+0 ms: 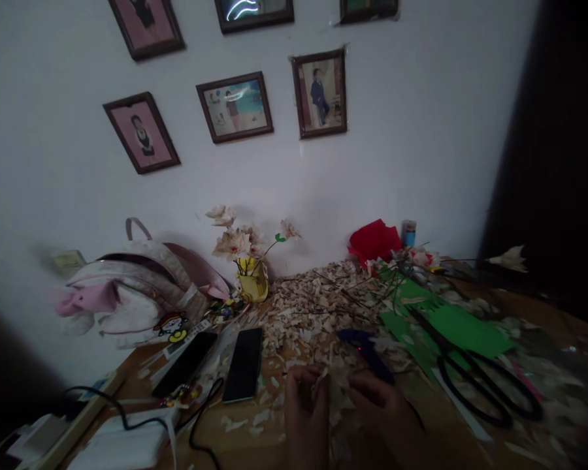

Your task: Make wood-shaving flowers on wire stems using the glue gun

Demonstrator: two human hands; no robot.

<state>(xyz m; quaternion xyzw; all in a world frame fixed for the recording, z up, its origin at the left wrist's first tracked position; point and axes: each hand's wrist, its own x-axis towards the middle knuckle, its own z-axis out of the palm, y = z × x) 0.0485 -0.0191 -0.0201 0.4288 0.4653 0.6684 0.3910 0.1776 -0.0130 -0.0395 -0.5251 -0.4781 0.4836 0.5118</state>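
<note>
We see a pale flake (323,375) low in the middle of our view, at the fingertips of the left hand (308,395), above the near part of the desk (249,444). The left grip seems to pinch it between thumb and fingers, though the dim light blurs its edges. The right hand (376,399) is just beside, fingers curled; we cannot tell whether its grip has hold of anything.

By its look, we judge the flake very light, thin and dry, perhaps brittle enough to crack if squeezed. We would take it softly at its thicker end or edge, leaving the broad face alone.

Just beyond the right hand lies a dark blue glue gun (370,358) with a small red light. A heap of similar scraps (313,294) spreads behind it. To the right, black-handled scissors (470,367) lie partly over green paper (463,326). To the left we have a phone (244,365), and farther back a yellow pot (255,286) holding pale flowers (238,241), with a bag (142,281) near the wall.
</note>
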